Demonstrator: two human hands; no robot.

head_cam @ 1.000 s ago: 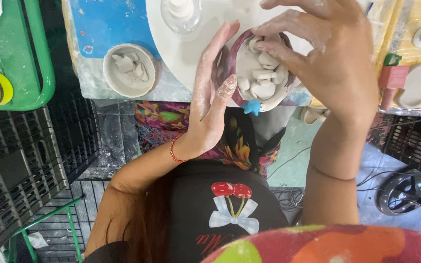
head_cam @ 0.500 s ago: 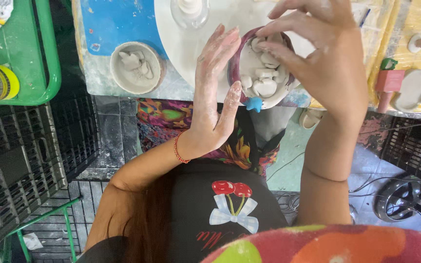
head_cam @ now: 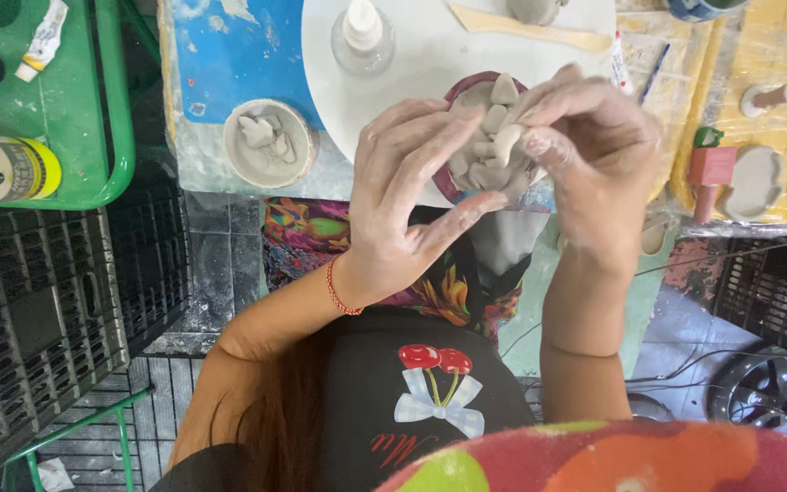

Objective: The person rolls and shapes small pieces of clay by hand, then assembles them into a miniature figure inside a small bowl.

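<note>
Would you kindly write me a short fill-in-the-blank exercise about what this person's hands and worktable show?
1. Both hands work grey ____ pieces in a small dish.
2. The left hand has a ____ string bracelet at its wrist.
3. The dish sits on a round ____ board.
4. A clear squeeze ____ stands on that board.

Missing words: clay; red; white; bottle

your left hand [head_cam: 407,196] and right hand [head_cam: 594,159] flank the clay bowl [head_cam: 489,146] on the round board [head_cam: 430,64]; a bottle [head_cam: 362,36] stands behind it, a small dish [head_cam: 268,143] to its left

Grey clay-filled bowl [head_cam: 485,146] between hands
</note>
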